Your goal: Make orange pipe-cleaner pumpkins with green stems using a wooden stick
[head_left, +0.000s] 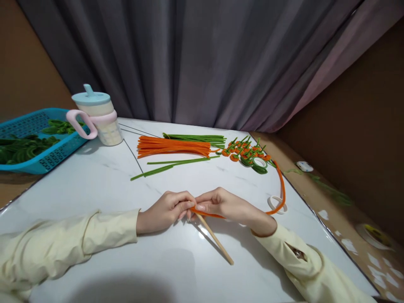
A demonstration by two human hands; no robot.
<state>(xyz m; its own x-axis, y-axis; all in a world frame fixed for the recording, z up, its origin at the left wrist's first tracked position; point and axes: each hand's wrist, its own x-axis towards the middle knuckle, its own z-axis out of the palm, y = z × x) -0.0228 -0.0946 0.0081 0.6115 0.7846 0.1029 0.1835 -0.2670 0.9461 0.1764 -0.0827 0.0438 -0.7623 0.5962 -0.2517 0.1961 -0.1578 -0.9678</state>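
Note:
Over the front middle of the table, my left hand (pixel 170 210) is closed around the top of a thin wooden stick (pixel 216 240), which slants down toward the lower right. My right hand (pixel 224 206) meets it there, thumb and fingers pinching an orange pipe cleaner (pixel 280 181). One end of the pipe cleaner is at the stick's top between both hands; the rest passes under my right wrist and curves up at the right. Whether it is wound on the stick is hidden by my fingers.
Farther back lie a bundle of orange pipe cleaners (pixel 173 147), green pipe cleaners (pixel 195 138) and small orange-and-green pieces (pixel 243 149). A white tape ring (pixel 271 204) is at the right. A lidded cup (pixel 109 126) stands beside a blue basket (pixel 47 162) holding green pieces.

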